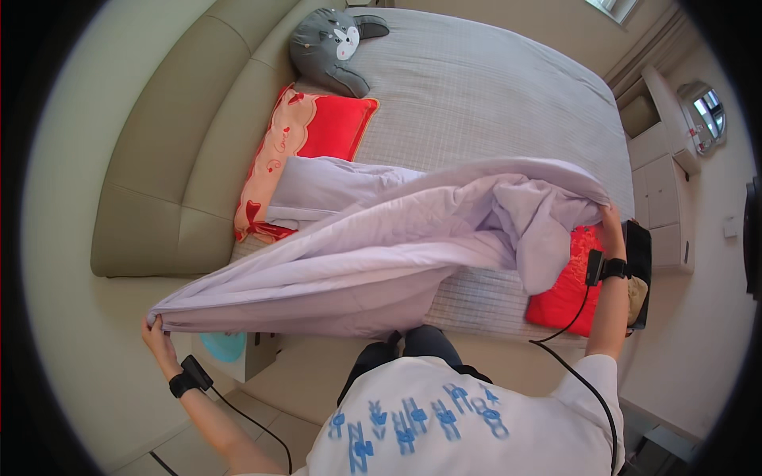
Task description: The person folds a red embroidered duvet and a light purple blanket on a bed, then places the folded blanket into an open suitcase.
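Both grips are clamped on the lilac quilt [381,238] stretched across the near side of the bed [492,95], the left hand [158,337] at its left end and the right hand [610,226] at its right edge, so pulling evenly outward should best loosen the bunched folds.

Bedroom: bed [492,103], padded headboard [214,143]

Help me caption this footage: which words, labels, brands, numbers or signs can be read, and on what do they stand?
Red-and-peach pillow: a short red cursive word, not copied here.
White T-shirt: blue print, too blurred to read.
Red cloth: patterned; any lettering too small to read.
Nothing else readable.
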Demonstrator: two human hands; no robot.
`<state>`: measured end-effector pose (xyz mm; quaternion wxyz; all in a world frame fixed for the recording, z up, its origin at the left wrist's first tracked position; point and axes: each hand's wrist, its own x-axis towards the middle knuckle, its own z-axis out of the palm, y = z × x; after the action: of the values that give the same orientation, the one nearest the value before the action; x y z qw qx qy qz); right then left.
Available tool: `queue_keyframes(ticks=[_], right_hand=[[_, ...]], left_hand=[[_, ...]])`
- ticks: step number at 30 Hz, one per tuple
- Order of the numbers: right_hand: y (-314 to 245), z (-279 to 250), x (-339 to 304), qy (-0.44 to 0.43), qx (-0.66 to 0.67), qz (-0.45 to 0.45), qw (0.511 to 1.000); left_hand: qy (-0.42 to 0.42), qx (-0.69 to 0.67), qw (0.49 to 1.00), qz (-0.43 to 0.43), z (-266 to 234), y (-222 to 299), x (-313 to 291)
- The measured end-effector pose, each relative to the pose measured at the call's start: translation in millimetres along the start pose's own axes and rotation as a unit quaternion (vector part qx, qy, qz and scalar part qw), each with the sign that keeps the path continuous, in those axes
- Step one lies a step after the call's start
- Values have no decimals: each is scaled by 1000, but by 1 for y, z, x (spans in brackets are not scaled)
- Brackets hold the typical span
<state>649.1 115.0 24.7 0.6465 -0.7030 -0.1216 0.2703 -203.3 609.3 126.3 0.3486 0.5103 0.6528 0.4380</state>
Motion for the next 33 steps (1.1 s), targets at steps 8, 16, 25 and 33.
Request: queue_keyframes(ticks=[8,16,25,33], right_hand=[[-34,3,-55,20,-606,137,783],[-111,-93,-69,342,-508,-111,782],[7,-203,-194,356,-55,320,876],[46,-232,-238,275,-197,369,866]], left_hand=[[-3,-75,996,-41,-12,-32,6],[14,-73,996,-46,-16,-52,15],[-59,-32,996,-57,-57,-89,25],[-148,17,987,-59,-11,-61,-4]])
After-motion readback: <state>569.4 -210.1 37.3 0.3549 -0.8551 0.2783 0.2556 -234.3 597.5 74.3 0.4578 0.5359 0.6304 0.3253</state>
